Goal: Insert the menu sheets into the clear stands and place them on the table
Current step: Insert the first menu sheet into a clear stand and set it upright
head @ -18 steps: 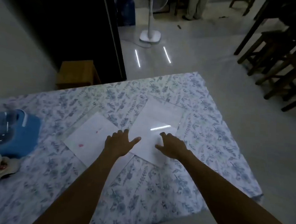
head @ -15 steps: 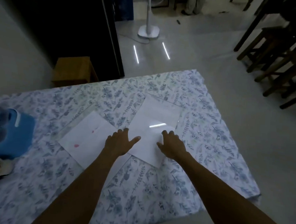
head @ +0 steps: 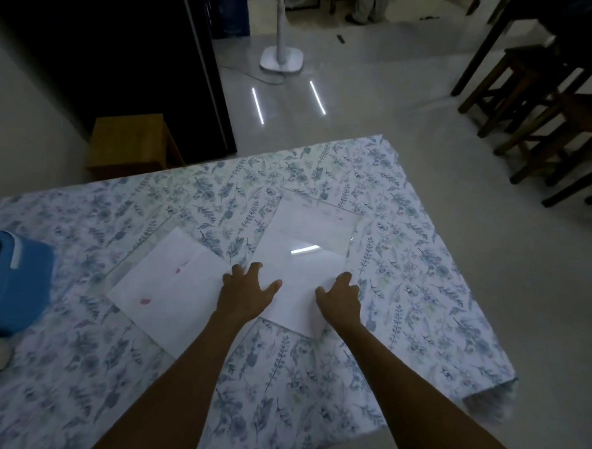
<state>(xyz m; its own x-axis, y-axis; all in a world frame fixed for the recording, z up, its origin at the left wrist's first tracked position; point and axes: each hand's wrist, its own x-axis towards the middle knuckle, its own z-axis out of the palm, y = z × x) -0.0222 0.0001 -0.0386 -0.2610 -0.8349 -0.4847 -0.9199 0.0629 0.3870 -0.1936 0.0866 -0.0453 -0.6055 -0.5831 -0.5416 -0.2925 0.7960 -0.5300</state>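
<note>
Here we see left hand [head: 244, 292] and right hand [head: 340, 300] spread flat, pinching nothing, on the clear stand [head: 306, 255] at frame centre; second menu sheet [head: 171, 286] just left

A single wide-angle view looks from the person's head forward and steeply down. The desk [head: 314, 379] in its flowered cloth fills the lower frame, close enough that both forearms enter from the bottom edge. Farther off, the upper frame takes in the floor [head: 413, 127] and a fan base [head: 282, 59].
</note>
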